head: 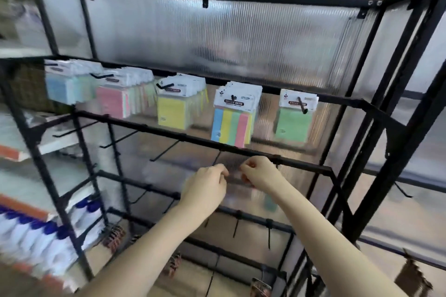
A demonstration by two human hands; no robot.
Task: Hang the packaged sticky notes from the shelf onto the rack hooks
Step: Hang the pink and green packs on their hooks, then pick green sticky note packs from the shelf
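Note:
Several bunches of packaged sticky notes hang from the top row of rack hooks: blue, pink, yellow, multicolour and green. Below them, at the second black bar, my left hand and my right hand are close together. Both pinch the top of a blurred sticky notes package that hangs down between them, right by a hook on that bar. The package's colour is hard to read; a greenish patch shows at its lower right.
Bare hooks stick out along the second bar to the left, and more on the bars below. Ribbed translucent panels back the black frame. White bottles with blue caps fill a shelf at lower left. Hair clips hang low.

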